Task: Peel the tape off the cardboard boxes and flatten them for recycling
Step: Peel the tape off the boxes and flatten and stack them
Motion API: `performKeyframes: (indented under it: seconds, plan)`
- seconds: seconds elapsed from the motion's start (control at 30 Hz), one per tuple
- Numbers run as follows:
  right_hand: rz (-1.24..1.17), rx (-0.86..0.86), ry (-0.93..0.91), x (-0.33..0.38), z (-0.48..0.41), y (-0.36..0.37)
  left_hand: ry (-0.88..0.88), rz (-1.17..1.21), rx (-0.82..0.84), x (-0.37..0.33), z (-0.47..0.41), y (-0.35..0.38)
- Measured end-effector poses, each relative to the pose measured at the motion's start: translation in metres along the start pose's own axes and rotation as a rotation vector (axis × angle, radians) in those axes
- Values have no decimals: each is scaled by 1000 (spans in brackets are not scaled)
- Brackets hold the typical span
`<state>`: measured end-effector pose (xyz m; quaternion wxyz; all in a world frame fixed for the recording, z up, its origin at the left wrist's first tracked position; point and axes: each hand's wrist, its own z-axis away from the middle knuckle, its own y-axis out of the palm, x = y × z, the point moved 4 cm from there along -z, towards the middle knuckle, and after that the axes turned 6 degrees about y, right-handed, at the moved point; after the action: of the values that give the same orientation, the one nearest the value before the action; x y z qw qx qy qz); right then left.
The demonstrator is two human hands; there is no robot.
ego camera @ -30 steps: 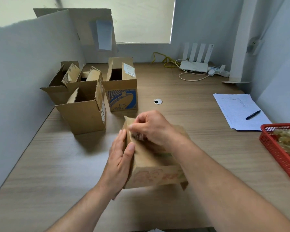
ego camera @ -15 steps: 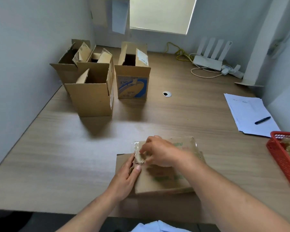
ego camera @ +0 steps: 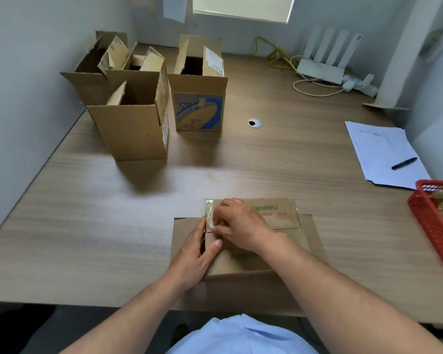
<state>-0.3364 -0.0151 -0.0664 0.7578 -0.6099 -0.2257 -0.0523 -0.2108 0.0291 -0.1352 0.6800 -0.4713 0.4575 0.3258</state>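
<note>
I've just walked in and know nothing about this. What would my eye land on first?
Probably the two bare hands near the front of the desk. The left hand presses against a cardboard box while the right hand pinches clear tape at its far left corner. Next come the open boxes standing at the far left, the blue-printed box beside them, and the red basket at the right edge.

1. Flattened cardboard box (ego camera: 279, 218) lies at the near edge of the desk (ego camera: 87, 226).
2. Left hand (ego camera: 197, 254) rests on its left side, fingers straight.
3. Right hand (ego camera: 241, 223) pinches clear tape (ego camera: 209, 213) at the box's far-left corner.
4. Open boxes (ego camera: 136, 129) stand upright far left.
5. Right: papers (ego camera: 379, 146) with a pen (ego camera: 404, 163) on them, red basket (ego camera: 430, 221).
</note>
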Motion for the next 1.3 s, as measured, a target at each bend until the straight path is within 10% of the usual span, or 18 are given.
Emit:
performKeyframes:
  seconds: [0.6,1.03,1.3]
  plan:
    - [-1129,-59,529,-26,1,7,-42,-82,83,0,1,4]
    - [18,-26,420,6,-26,-9,-46,-302,137,-9,-2,3]
    - [-89,-11,493,6,-33,-5,-56,-226,154,-12,-2,5]
